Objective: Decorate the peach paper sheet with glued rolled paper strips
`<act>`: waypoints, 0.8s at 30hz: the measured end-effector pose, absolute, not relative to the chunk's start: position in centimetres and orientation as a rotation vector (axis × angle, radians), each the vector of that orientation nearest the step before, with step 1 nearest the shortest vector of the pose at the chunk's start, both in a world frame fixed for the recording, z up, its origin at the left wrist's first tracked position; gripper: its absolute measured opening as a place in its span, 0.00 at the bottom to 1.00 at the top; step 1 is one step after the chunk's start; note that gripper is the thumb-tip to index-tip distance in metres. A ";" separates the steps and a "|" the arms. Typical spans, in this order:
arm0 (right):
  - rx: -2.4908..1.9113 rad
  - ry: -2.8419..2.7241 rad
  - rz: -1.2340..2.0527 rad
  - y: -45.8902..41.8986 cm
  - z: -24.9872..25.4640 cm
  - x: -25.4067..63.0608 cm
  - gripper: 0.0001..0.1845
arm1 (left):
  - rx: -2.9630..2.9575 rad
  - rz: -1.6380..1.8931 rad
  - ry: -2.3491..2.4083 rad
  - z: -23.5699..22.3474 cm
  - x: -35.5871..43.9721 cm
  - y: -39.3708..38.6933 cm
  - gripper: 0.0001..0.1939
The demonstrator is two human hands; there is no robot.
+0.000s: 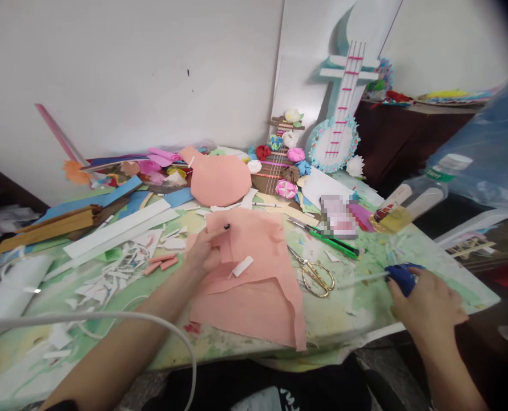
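Note:
My left hand [206, 249] pinches the upper left corner of a pink sheet of paper [254, 285] that lies on the green table [357, 302]; its fingers are closed on a fold. A small white strip [242, 266] rests on the sheet. My right hand [425, 305] is wrapped round a blue glue gun [402, 277] at the table's right front, its thin nozzle pointing left towards the gold scissors [317, 275]. A pink guitar-shaped cutout [217, 177] lies behind the sheet.
Green-handled cutters [331, 242] and a plastic bottle [412, 200] lie to the right. Paper flowers [286, 165], a paper guitar model [342, 108], coloured strips [121, 225] and white scraps [108, 274] crowd the back and left. A white cable [108, 317] curves across the front.

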State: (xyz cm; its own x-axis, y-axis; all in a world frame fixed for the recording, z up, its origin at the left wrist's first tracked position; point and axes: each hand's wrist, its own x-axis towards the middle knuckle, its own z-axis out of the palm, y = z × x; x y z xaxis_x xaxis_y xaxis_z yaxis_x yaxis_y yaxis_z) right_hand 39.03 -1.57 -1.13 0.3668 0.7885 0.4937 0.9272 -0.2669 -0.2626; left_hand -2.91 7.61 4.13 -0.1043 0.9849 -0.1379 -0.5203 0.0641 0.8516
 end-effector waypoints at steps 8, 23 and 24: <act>-1.176 -2.217 0.449 3.9 4.4 22.1 0.15 | 1.903 1.540 1.093 3.5 -3.0 4.0 0.05; -1.162 -2.055 0.804 9.4 0.3 16.1 0.05 | 2.844 0.842 0.709 -0.1 -4.0 0.5 0.12; -1.196 -1.956 0.806 9.5 0.3 16.5 0.06 | 2.820 0.868 0.709 -0.1 -4.0 0.7 0.11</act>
State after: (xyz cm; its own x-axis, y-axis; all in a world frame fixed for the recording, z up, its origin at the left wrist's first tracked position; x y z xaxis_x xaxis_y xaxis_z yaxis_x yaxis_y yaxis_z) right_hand 16.46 9.53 0.30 -0.3320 0.9128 0.2381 0.4798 0.3807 -0.7905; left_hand -3.98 0.69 -0.13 0.7279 0.4634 0.5054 0.4025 -0.8855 0.2322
